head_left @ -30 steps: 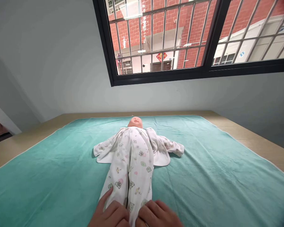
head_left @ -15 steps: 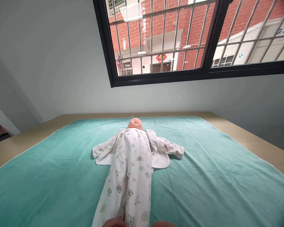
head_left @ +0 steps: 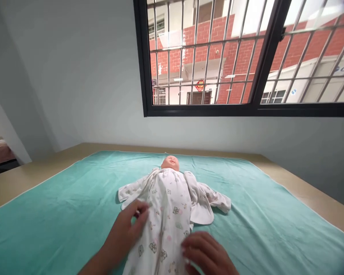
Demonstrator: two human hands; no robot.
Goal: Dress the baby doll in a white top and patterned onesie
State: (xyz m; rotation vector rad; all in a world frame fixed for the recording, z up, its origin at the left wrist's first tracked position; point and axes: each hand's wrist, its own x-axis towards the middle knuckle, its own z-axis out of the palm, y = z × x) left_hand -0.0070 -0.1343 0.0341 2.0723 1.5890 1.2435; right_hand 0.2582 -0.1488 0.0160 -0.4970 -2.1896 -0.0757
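Grey walls (head_left: 74, 76) all round, with a big black-framed barred window (head_left: 202, 110) up at 12 to 2 o'clock and a red brick building (head_left: 232, 34) outside it. Below that is a low wooden platform (head_left: 25, 173) with a teal blanket (head_left: 60, 214) spread flat over most of it.

Smack in the middle of the blanket is a baby doll (head_left: 171, 163) lying on its back, bare head at 12 o'clock and body running down toward 6. It's in a white onesie (head_left: 172, 194) with little printed animals and pastel blobs all over. The sleeves are flopped out flat, one to 9 o'clock and one to 3, and the 3 o'clock one is a bit crumpled. A loose white flap of cloth sticks out from under the body on that side too. The lower part of the onesie looks long and floppy, and it runs off the bottom edge of the view between the hands.

The left hand (head_left: 126, 229) comes in from 7 o'clock and sits on the doll's 9 o'clock flank, fingers (head_left: 143, 211) bent with the tips pressed on the cloth. I honestly can't tell if that grip has pinched any fabric or is just resting there. The right hand (head_left: 209, 255) is at 5 o'clock, low on the onesie's other edge, fingers (head_left: 189, 244) curled with the tips against the cloth. Same deal there: touching for sure, but I can't tell whether that grip has closed on anything.
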